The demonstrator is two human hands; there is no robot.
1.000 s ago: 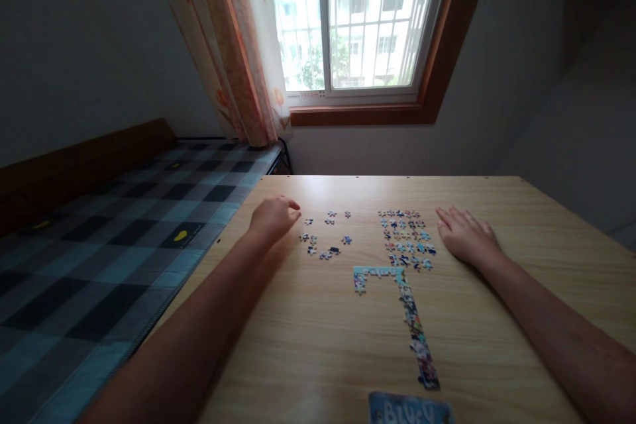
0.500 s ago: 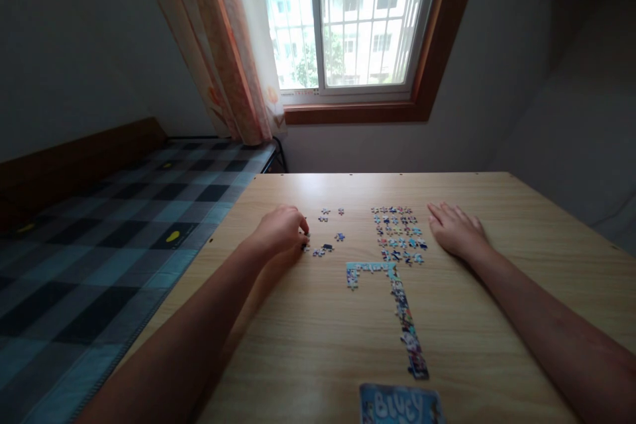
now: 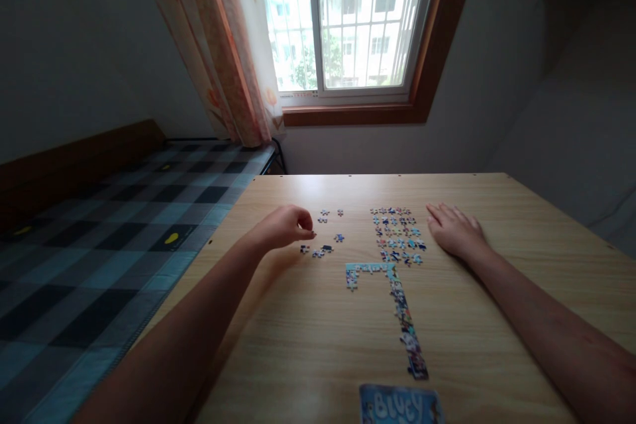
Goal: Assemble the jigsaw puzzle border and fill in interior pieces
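Note:
My left hand (image 3: 292, 226) is closed in a pinch just above the table, with the small dark edge of a puzzle piece (image 3: 314, 234) at its fingertips. Below it lie loose puzzle pieces (image 3: 318, 254), and a blue one (image 3: 339, 238) is to its right. Flat on the wood, fingers stretched out, rests my right hand (image 3: 454, 228), holding nothing. Beside it, rows of loose pieces (image 3: 397, 232) are laid out. Nearer to me, joined border pieces (image 3: 370, 267) form a top strip with a short left leg and a long right side (image 3: 408, 331).
A blue "Bluey" box or card (image 3: 400, 404) lies at the table's (image 3: 288, 371) near edge. Left of the table stands a bed with a checked cover (image 3: 149, 225). A curtain (image 3: 233, 66) and a barred window (image 3: 362, 26) are behind.
My left hand has lifted slightly and shifted right from the lower left pieces, uncovering one that stays on the table. My right hand has not moved.

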